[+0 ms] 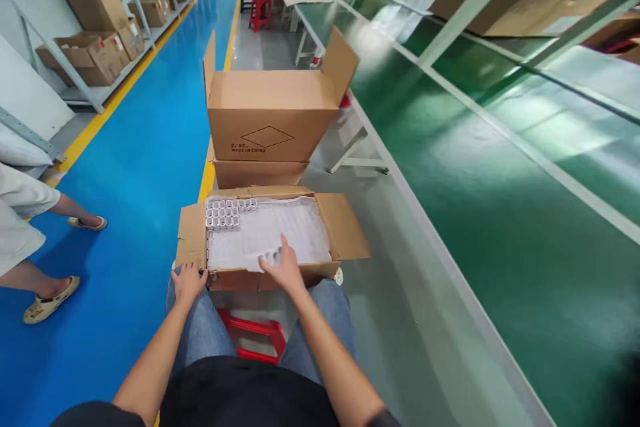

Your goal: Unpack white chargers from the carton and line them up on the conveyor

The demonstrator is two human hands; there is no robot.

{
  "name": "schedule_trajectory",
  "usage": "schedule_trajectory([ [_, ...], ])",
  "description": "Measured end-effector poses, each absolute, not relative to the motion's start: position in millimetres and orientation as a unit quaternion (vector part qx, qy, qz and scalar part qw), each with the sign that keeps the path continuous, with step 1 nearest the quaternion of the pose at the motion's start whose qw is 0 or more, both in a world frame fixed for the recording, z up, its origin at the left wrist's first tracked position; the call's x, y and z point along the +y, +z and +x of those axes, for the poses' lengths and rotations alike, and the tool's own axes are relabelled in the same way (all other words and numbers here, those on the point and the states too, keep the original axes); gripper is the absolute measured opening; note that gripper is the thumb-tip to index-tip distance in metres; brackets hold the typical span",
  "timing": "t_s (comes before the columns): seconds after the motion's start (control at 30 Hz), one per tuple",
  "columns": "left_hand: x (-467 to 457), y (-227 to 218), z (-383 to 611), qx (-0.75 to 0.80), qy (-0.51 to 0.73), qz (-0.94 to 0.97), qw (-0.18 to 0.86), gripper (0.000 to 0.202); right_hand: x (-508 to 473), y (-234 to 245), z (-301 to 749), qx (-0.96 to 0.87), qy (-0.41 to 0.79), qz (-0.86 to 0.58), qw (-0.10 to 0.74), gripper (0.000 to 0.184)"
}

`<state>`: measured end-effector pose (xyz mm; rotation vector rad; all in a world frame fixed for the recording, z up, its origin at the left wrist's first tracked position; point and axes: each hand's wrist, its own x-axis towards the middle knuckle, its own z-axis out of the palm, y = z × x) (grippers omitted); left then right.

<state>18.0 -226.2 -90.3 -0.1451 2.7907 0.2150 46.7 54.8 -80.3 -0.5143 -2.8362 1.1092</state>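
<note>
An opened cardboard box sits in front of my knees with its side flaps folded out. My left hand grips its near left corner, fingers over the flap's edge. Inside, a white sheet covers most of the contents. Small square clear-and-silver containers stand in rows at the far left of the box. Over the near part of the sheet, my right hand spans a short row of small whitish containers between thumb and index finger; they are blurred.
Beyond the box stands a taller open carton. A green-topped workbench runs along the right. A red stool shows below the box, another red stool farther off. At left, a person's legs and shelves with cartons.
</note>
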Motion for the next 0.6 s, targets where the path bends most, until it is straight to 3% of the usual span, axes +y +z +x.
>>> schedule_trajectory([
  [0.1,-230.6,-108.1,21.2,0.983,0.066,-0.05,0.166,0.038,-5.4,-135.0,-22.2,-0.911,0.36,-0.198,-0.047,0.097],
  [0.27,-237.7,-117.6,22.4,0.987,0.063,-0.037,0.146,0.035,-76.6,-184.5,-91.4,-0.897,0.346,-0.259,-0.093,0.094],
  [0.6,-227.8,-119.5,21.8,0.988,0.058,-0.018,0.14,0.038,-96.3,-196.5,-106.6,-0.884,0.355,-0.257,-0.16,0.098],
])
